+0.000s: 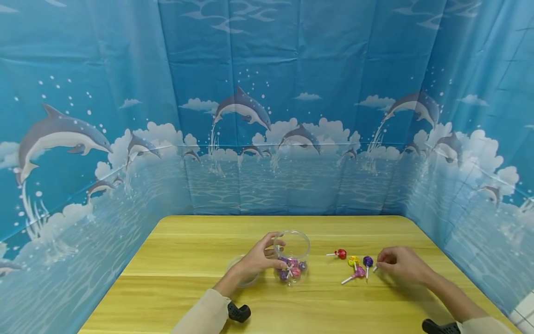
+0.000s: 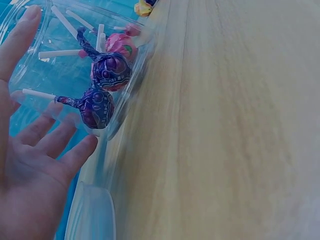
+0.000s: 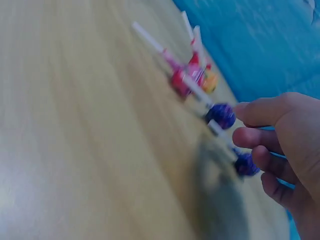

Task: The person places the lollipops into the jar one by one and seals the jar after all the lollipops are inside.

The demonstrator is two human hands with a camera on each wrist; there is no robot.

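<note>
My left hand [image 1: 256, 257] holds a clear plastic jar [image 1: 293, 244], its thumb in front and its fingers round the far side. Several lollipops in purple and pink wrappers [image 2: 111, 71] lie in the jar, their white sticks pointing various ways. On the right, my right hand [image 1: 402, 265] hovers low with loosely bent fingers. Just at its fingertips is a purple lollipop [image 3: 245, 164], mostly hidden by the hand in the head view. Another purple lollipop [image 1: 367, 261] lies beside it, near the top finger in the right wrist view.
Left of the right hand lie a yellow lollipop [image 1: 353, 260], a pink lollipop [image 1: 359, 272] and a red lollipop [image 1: 342, 253]. A clear round lid [image 1: 250, 281] rests partly under the left forearm. A dolphin-print curtain [image 1: 267, 181] surrounds the wooden table [image 1: 175, 297].
</note>
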